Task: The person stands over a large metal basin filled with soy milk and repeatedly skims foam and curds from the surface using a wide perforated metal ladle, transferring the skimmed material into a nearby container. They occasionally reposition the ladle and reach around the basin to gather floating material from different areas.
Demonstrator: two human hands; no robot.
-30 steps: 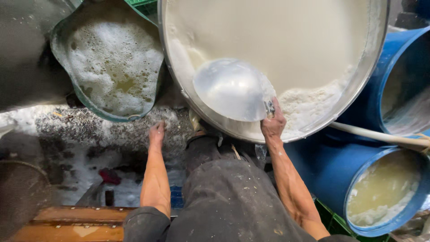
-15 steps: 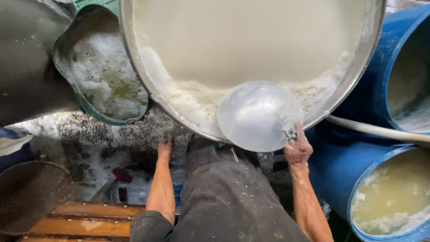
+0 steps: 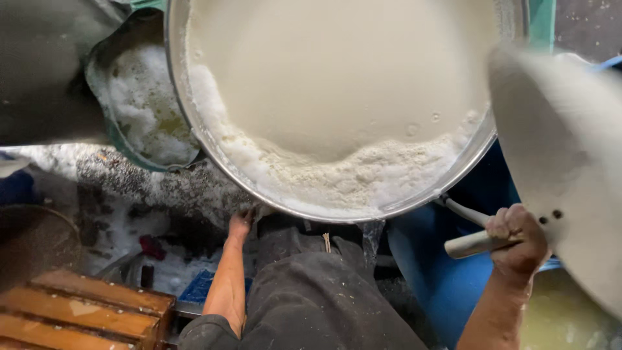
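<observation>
Hands first: two, both bare. The right hand (image 3: 516, 241) is clenched in a fist around the pale, round handle of one ladle (image 3: 570, 175), whose wide, shallow metal bowl is lifted and blurred at the right edge of the view, clear of the vat. The left hand (image 3: 241, 225) reaches down with its fingers together, pressed flat against the wet ground just under the vat's near rim.

One vat (image 3: 188, 116), round and of shiny metal, fills the upper middle. It holds a smooth, creamy white liquid, with a crescent of coarse, bubbly foam banked against the near wall. One smaller green tub (image 3: 116, 139) sits to the vat's left, partly tucked under its rim, with lumpy white froth over a yellowish liquid. One blue barrel (image 3: 453, 279), smooth plastic, stands below the vat's right side, by the fist; a pale yellowish liquid shows at the bottom right corner, though which vessel holds it I cannot tell.

Dark trousers (image 3: 311, 298), speckled with white, lie between the two forearms. The floor (image 3: 129, 188) is dark, rough and spattered with white foam. One slatted wooden pallet (image 3: 78, 314) lies at the lower left corner.
</observation>
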